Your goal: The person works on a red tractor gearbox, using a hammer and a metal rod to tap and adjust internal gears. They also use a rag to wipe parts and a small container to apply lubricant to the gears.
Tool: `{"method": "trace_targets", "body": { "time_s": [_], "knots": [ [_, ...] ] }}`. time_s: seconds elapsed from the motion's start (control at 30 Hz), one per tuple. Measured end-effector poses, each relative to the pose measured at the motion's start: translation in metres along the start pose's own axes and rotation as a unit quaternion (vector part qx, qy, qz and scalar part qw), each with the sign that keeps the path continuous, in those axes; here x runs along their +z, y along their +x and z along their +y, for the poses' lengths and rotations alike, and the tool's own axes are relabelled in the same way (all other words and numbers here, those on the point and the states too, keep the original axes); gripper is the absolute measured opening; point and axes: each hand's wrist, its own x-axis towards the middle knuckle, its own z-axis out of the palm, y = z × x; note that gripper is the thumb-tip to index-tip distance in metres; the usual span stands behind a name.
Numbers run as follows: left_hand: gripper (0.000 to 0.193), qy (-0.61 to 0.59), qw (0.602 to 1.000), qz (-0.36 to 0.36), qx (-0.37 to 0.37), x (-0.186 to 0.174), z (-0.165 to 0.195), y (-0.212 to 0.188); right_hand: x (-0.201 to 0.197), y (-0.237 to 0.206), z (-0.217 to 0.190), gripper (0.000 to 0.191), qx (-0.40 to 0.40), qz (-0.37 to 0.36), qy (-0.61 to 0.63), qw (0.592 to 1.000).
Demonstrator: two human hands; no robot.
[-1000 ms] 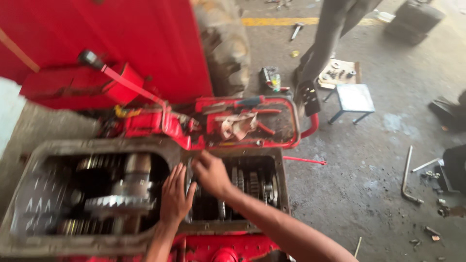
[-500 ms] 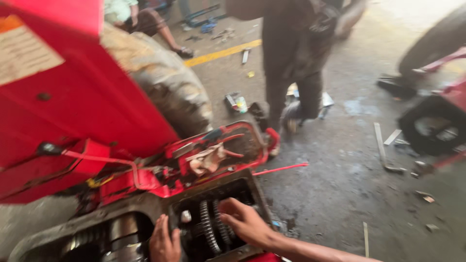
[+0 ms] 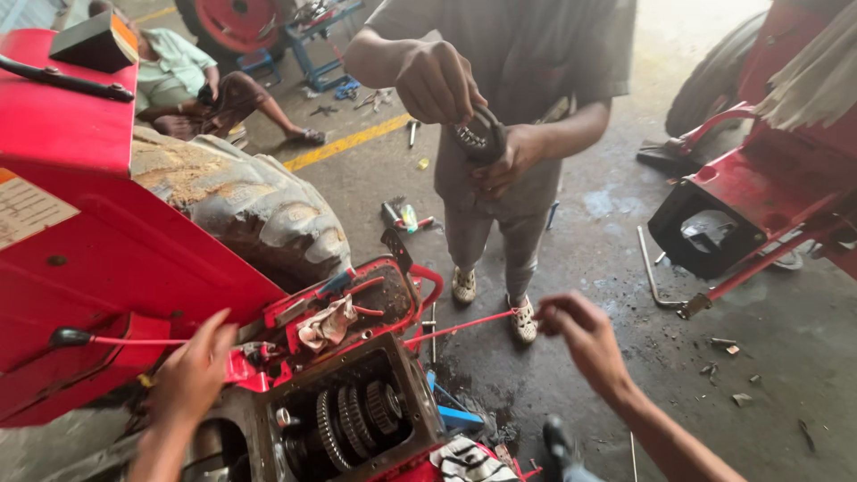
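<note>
Red metal: everywhere, tractor bodywork [image 3: 107, 259] at left, more red machine parts [image 3: 759, 205] at right.
Gearbox: open housing [image 3: 357, 419] at bottom centre, lid off, gear teeth [image 3: 344, 424] exposed, probably opened up for access to the shafts.
Left hand: [image 3: 192, 375] resting on the red edge just left of the open housing, fingers spread fairly wide, nothing gripped, looked more like bracing than holding.
Right hand: [image 3: 580, 335] out to the right over the floor, forearm stretched away from the body, fingers curled in narrow; pinching the tip of the thin red rod [image 3: 460, 326] or just touching it, can't tell for sure.
Red rod: running from the housing's upper right corner out to that hand, raised off the floor.
Rag: dirty cloth [image 3: 326, 323] dumped on the red tray behind the housing, handy for wiping oily fingers.
Other person: standing right in front, both hands [image 3: 473, 125] up at chest height around a dark ring-shaped bearing [image 3: 478, 134], turned as if for a close look.
Floor: stained concrete [image 3: 607, 232], loose tools [image 3: 406, 217] scattered near the sandalled feet, bent metal bar [image 3: 650, 272] lying at right.
Background: big muddy tyre [image 3: 259, 210] beside the bodywork, someone seated on the ground [image 3: 192, 80] at top left.
</note>
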Motion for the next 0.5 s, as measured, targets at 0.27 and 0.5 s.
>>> {"method": "trace_targets", "body": {
  "time_s": [0.27,0.5],
  "knots": [
    [0.077,-0.428,0.901,0.023,0.059,0.076,0.355,0.046,-0.067,0.105,-0.058,0.018,-0.135,-0.038,0.121,0.983],
    [0.038,-0.463,0.858,0.197,-0.099,0.121,0.453,0.095,-0.1,0.243,-0.118,0.021,-0.284,-0.148,0.005,0.947]
  ]
}}
